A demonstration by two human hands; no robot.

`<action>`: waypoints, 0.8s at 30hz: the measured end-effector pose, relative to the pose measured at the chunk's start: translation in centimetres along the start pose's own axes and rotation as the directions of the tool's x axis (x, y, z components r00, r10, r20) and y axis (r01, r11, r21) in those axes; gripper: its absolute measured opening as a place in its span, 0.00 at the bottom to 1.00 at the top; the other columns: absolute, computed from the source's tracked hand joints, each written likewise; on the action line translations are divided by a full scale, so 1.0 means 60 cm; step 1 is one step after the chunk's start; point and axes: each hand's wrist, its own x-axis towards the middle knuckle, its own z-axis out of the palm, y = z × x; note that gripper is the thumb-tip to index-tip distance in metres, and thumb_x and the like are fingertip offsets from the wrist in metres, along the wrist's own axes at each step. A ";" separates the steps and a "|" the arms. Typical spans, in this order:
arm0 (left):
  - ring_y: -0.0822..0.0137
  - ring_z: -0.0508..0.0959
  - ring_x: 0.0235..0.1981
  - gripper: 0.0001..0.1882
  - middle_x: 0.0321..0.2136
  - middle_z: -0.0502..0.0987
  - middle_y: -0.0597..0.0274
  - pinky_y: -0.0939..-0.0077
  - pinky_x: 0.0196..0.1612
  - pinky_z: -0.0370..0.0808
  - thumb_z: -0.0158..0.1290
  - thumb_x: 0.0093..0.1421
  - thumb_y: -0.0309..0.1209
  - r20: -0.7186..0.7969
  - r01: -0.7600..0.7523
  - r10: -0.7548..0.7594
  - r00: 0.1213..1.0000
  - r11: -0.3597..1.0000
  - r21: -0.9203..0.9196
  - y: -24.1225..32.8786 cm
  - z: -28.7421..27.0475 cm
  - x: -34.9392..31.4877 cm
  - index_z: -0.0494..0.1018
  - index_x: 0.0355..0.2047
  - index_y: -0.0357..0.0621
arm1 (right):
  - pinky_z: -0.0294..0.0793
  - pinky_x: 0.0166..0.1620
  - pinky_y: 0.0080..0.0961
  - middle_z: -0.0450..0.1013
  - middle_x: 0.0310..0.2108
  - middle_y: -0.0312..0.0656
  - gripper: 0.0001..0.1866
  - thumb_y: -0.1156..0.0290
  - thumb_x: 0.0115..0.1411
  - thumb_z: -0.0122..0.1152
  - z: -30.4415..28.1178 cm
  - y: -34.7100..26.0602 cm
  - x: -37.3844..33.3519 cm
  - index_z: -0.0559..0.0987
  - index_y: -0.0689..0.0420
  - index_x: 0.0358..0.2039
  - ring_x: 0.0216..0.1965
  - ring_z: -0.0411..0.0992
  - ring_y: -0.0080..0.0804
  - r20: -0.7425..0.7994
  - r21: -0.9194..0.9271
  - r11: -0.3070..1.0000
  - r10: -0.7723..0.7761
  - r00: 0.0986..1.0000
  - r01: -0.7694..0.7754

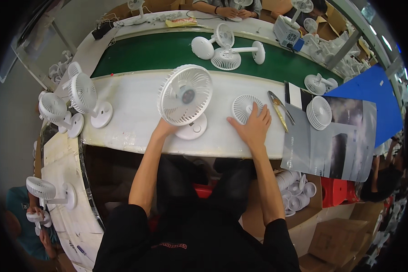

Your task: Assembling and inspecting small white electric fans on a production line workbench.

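A white desk fan [186, 95] stands on its round base in front of me, its head tilted and its blades and hub showing through the front. My left hand [166, 128] is at its lower left, closed about the fan's neck or the lower back of its head, with the fingers mostly hidden behind it. To the right, a round white fan grille [243, 108] lies flat on the white tabletop. Over its right part, my right hand [256, 126] is spread, thumb and fingers apart, with fingertips at or just above the ribs. Whether they press on it I cannot tell.
Pliers [281, 109] lie right of my right hand, beside stacked grilles [319, 112] on a grey printed sheet [299, 149]. Several fans [83, 93] stand at left; others rest on the green belt [140, 53]. Co-workers sit beyond it and at lower left. A box of white parts [299, 195] sits below.
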 end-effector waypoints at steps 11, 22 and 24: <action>0.67 0.78 0.40 0.33 0.52 0.75 0.52 0.75 0.45 0.75 0.62 0.54 0.28 -0.408 -0.236 0.235 0.882 0.971 0.048 0.214 -0.049 -0.031 0.67 0.60 0.36 | 0.55 0.68 0.57 0.56 0.64 0.74 0.52 0.39 0.47 0.74 0.002 -0.007 -0.007 0.68 0.63 0.63 0.66 0.54 0.70 -0.030 0.064 0.997 0.035 0.999 -0.033; 0.63 0.74 0.56 0.34 0.58 0.72 0.53 0.71 0.59 0.71 0.62 0.57 0.21 -0.456 -0.214 0.159 0.876 0.974 -0.073 0.236 -0.038 0.037 0.64 0.64 0.37 | 0.60 0.67 0.48 0.59 0.65 0.63 0.56 0.46 0.42 0.81 -0.059 0.002 -0.028 0.65 0.64 0.65 0.66 0.58 0.59 0.175 0.774 0.582 0.185 0.967 -0.251; 0.62 0.72 0.59 0.38 0.61 0.69 0.52 0.69 0.61 0.70 0.62 0.55 0.20 -0.433 -0.292 0.168 0.886 0.926 -0.238 0.257 -0.040 0.003 0.62 0.66 0.37 | 0.58 0.68 0.46 0.58 0.66 0.61 0.59 0.45 0.41 0.82 -0.109 -0.007 -0.054 0.63 0.65 0.65 0.67 0.58 0.57 0.047 0.851 0.519 0.087 0.995 -0.085</action>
